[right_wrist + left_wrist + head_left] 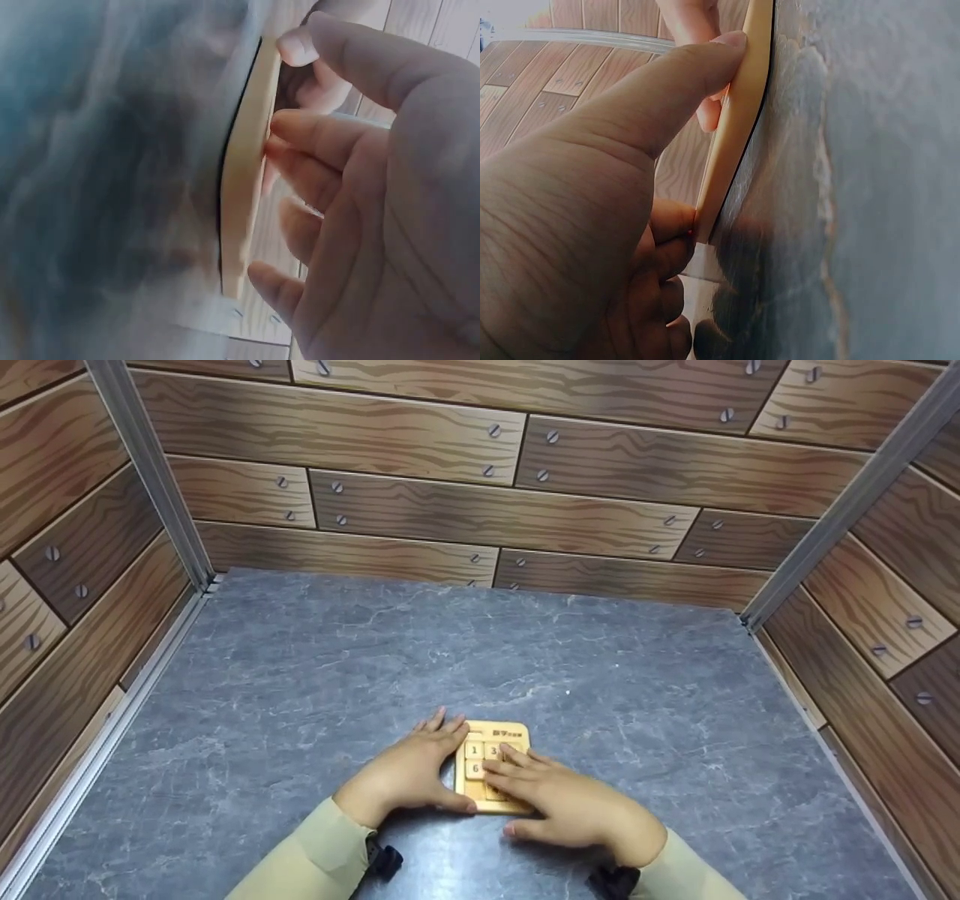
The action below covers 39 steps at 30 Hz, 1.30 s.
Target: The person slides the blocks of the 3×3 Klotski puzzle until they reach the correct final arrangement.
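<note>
A yellow wooden number slide puzzle (511, 808) lies flat on the grey surface. My left hand (409, 771) grips its left side, fingertips at the upper left corner and thumb at the lower edge. In the left wrist view, the thumb and fingers touch the side of the puzzle (744, 120). Tiles 1 (474, 750), 3 (491, 751) and 6 (475, 769) show, with an orange-brown gap at lower left. My right hand (574, 802) rests extended fingertips on the tiles to the right and hides several. Its thumb sits off the lower right corner.
The grey marbled tabletop (375, 660) spreads around the puzzle. Wood-patterned panels (420, 502) wall it at the back and both sides, with metal posts (154, 472) at the corners. A dark wrist strap (386, 861) shows below the left sleeve.
</note>
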{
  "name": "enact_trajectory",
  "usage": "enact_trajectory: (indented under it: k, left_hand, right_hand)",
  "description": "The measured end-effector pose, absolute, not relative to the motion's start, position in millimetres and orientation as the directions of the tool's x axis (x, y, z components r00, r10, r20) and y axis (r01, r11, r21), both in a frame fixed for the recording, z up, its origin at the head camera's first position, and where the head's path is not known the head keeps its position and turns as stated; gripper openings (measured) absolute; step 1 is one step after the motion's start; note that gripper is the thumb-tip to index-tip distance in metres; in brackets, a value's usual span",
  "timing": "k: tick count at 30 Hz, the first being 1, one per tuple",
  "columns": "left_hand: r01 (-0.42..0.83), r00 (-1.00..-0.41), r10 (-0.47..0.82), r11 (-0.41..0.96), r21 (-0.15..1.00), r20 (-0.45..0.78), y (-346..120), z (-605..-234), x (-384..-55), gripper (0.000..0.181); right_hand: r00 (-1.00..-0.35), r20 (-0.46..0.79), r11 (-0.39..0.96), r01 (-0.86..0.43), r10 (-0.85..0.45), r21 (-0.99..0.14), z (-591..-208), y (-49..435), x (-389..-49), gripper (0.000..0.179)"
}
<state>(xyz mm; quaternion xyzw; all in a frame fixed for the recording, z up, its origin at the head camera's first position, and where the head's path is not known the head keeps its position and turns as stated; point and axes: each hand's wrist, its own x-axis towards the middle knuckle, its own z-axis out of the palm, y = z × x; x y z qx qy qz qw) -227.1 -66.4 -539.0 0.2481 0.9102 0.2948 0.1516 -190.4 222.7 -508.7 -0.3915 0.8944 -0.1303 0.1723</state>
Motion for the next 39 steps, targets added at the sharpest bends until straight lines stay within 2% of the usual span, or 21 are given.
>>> enact_trajectory:
  k: [8, 18, 25, 29, 33, 39]
  left_hand:
    - [0.371, -0.832, 0.541, 0.707, 0.602, -0.121, -66.7, -539.2, -228.3, 0.132]
    - [0.372, -0.836, 0.537, 0.706, 0.603, -0.113, -66.4, -535.3, -229.8, 0.131]
    - [0.356, -0.835, 0.533, 0.711, 0.606, -0.136, -68.4, -538.5, -227.3, 0.130]
    - [0.358, -0.834, 0.535, 0.709, 0.608, -0.133, -69.9, -540.4, -226.4, 0.131]
    - [0.365, -0.832, 0.539, 0.708, 0.604, -0.129, -70.9, -541.4, -227.5, 0.132]
    - [0.368, -0.829, 0.544, 0.706, 0.605, -0.130, -68.9, -541.1, -228.8, 0.131]
  right_hand:
    - [-0.658, -0.176, 0.674, -0.663, -0.732, -0.326, -505.6, 237.1, -180.1, 0.072]
    - [-0.648, -0.186, 0.671, -0.681, -0.738, -0.293, -507.7, 225.0, -178.4, 0.079]
    - [-0.638, -0.208, 0.667, -0.664, -0.741, -0.339, -513.4, 226.2, -179.0, 0.082]
    - [-0.670, -0.168, 0.678, -0.641, -0.723, -0.359, -515.7, 231.9, -183.9, 0.081]
    - [-0.704, -0.090, 0.685, -0.641, -0.704, -0.345, -515.8, 235.2, -188.2, 0.073]
    - [-0.647, -0.077, 0.639, -0.714, -0.758, -0.288, -515.7, 233.4, -185.7, 0.065]
